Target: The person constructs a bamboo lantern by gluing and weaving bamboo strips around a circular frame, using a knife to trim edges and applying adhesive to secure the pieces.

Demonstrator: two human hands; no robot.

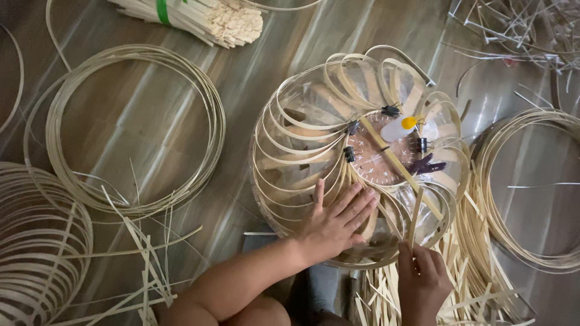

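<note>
A round frame of looped bamboo strips (302,130) lies on the floor over a clear dome, with a brown disc (377,163) at its centre. Several black binder clips (349,153) pinch the strip ends around the disc. A small white glue bottle with a yellow cap (399,128) rests on the disc. My left hand (335,220) presses flat with spread fingers on the near strips. At the near right edge, my right hand (422,279) pinches a thin bamboo strip (414,222) that stands upward onto the frame.
Coils of bamboo strip lie at the left (136,130), far left (36,241) and right (531,193). A bundle of cut sticks with a green band (199,17) sits at the top. Loose strips (477,271) litter the floor near my right hand.
</note>
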